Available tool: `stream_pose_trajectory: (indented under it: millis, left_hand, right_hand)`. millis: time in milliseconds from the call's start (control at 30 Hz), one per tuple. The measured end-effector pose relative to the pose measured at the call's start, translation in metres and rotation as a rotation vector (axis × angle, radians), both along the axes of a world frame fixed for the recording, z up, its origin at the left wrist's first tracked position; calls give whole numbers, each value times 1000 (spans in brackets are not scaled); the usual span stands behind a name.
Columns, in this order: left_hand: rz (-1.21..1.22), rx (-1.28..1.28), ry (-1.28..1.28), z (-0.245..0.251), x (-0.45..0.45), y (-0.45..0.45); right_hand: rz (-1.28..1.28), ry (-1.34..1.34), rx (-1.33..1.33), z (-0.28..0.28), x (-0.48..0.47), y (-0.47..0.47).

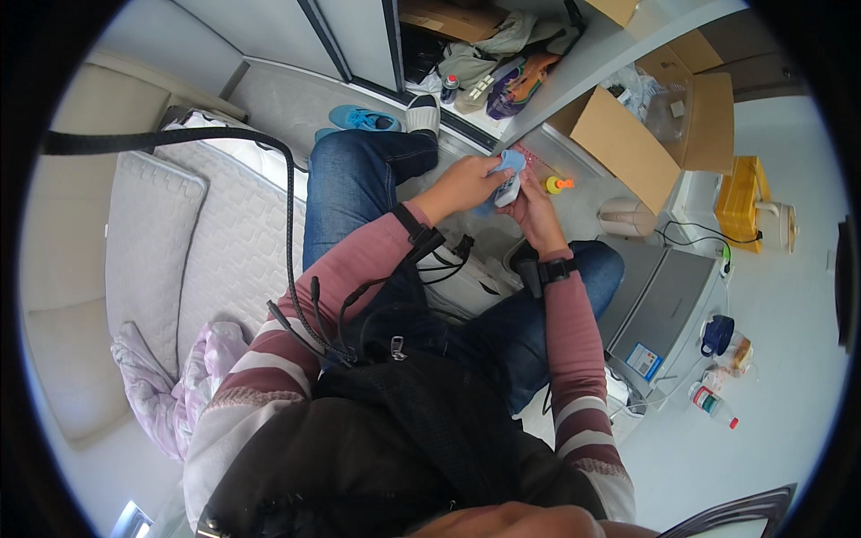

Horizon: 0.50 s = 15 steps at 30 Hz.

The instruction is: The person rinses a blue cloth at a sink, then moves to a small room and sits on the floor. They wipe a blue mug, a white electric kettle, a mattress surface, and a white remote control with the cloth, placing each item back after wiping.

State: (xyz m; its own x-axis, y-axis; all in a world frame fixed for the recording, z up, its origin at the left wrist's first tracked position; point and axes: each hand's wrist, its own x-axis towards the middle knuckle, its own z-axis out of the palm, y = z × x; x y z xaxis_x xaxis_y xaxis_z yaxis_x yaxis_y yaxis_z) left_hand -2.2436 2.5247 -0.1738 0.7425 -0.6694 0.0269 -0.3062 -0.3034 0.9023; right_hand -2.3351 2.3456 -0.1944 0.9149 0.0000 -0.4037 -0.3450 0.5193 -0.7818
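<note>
Between my hands, in front of my knees, is a small white remote control (508, 191) with buttons on its face. My left hand (469, 180) pinches a light blue cloth (512, 161) against the remote's upper end. The remote's lower end and right side are gripped by the fingers of my right hand (535, 214). Just right of my hands, a yellow bottle with an orange nozzle (555, 185) stands on the floor. Part of the remote's face is hidden by my fingers and the cloth.
An opened cardboard box (625, 144) is at the upper right, with a beige kettle (627, 216) below it. A grey mini fridge (662, 302) is beside my right knee. Blue sneakers (363, 119) lie near my left foot. A mattress (229, 222) is at the left. Black cables (444, 265) hang between my legs.
</note>
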Motion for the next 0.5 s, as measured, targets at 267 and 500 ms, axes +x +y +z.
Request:
stream_pose_trajectory:
  millis: [267, 500]
  left_hand:
    - [-70, 16, -13, 9, 1, 2]
    - [37, 23, -28, 0, 2, 0]
  right_hand:
    - [-197, -12, -36, -6, 7, -4]
    - [1, 2, 33, 2, -3, 2]
